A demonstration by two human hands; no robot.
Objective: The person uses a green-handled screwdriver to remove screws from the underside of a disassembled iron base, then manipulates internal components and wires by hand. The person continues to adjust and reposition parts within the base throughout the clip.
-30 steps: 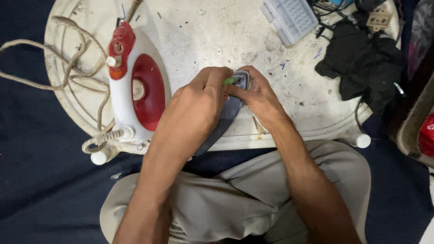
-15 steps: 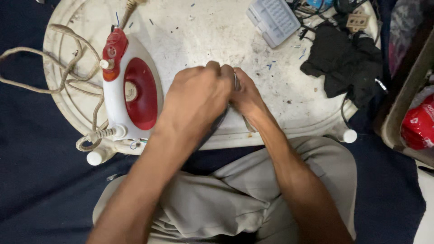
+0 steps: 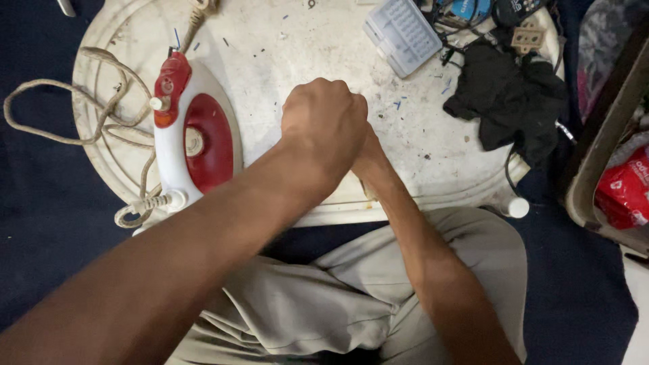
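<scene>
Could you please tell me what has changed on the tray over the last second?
The left hand has closed into a fist over the right hand, hiding the small grey part with a green bit seen earlier. The iron, grey case and black cloth stayed put on the white tray.

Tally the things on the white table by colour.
Red and white clothes iron: 1
Beige braided cord: 1
Grey plastic ridged box: 1
Black crumpled cloth: 1
Total: 4, all lying on the round white table.
</scene>
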